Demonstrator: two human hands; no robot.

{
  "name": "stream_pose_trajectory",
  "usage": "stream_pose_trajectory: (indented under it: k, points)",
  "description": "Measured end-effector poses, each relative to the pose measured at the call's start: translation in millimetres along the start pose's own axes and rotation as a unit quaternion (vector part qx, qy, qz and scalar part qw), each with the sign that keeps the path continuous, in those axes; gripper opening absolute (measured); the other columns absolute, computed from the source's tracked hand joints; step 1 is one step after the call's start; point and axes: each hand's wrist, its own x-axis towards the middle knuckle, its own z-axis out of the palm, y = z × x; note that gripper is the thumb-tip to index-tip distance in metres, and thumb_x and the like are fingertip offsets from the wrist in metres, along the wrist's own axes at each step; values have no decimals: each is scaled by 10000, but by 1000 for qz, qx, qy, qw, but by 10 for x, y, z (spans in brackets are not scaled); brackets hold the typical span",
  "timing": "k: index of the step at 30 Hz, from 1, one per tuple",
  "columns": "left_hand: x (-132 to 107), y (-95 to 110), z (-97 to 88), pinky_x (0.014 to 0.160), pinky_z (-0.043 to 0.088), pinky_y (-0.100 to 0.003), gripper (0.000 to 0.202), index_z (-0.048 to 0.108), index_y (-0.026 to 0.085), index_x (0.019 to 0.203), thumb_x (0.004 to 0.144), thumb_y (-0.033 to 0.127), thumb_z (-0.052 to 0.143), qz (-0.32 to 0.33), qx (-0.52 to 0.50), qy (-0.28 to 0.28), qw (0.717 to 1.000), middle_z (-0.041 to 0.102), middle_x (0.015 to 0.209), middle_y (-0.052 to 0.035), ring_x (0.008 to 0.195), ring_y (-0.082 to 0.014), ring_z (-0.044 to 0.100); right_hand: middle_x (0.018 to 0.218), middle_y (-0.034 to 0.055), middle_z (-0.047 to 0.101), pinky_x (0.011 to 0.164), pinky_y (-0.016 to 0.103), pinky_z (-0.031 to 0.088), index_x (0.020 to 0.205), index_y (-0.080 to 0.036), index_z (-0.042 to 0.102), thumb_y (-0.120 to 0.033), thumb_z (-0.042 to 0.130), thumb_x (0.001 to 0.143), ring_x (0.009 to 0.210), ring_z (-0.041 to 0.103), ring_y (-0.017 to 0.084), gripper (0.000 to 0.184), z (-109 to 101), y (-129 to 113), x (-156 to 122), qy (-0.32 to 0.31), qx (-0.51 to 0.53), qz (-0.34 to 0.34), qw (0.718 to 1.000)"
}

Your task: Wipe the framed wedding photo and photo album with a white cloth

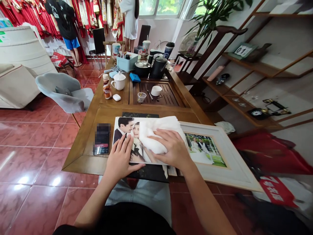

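A glossy wedding photo print [124, 130] lies on the near end of a wooden table [83, 143]. My left hand [121, 158] rests flat on its lower left part, fingers stretched out, holding it down. My right hand [171, 147] presses a white cloth [158, 130] onto the photo's right half, fingers spread over the cloth. A dark album or board [149, 172] lies under the print. To the right, a white-framed wedding picture [220, 153] overhangs the table edge.
A phone [102, 138] lies left of the print. Farther back stand a bottle [107, 86], a white teapot [119, 81], cups and kettles on a tea tray [168, 94]. A grey chair [65, 91] stands left, wooden shelves [256, 68] right. Two people stand by red garments at the back.
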Motion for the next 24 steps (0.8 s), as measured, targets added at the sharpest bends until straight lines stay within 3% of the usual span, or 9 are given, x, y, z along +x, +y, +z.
stream_pose_trajectory:
  k: [7,12,17,24]
  points:
    - [0,-1,7,1203,300,-454,1023,354,72,1574,882,817,467,0,4,4,1000,412,1619,-154,1493,-353,381,1309,102,698,1014,488,405,1239,-231,703,-417,657,891,1226,608,320,397,22,52,56,11,-14,7,1000]
    - [-3,-4,16,1201,309,-458,1035,349,71,1576,875,821,476,3,1,3,1000,415,1617,-157,1493,-354,381,1326,82,691,1037,479,386,1255,-253,695,-414,668,874,1251,594,310,414,30,43,85,-12,1,-32,999]
    - [-4,-4,20,1200,315,-466,1041,311,94,1598,871,816,491,2,0,8,1000,427,1610,-160,1494,-357,379,1325,113,688,1019,489,392,1268,-228,691,-439,671,883,1239,600,327,440,29,66,107,-1,-26,4,1000]
    - [-4,-8,30,1199,305,-459,1028,347,78,1577,876,819,478,4,-1,12,1000,419,1615,-156,1492,-353,382,1363,90,668,1050,484,375,1281,-261,688,-422,687,870,1264,583,310,441,21,52,148,-29,9,-10,999]
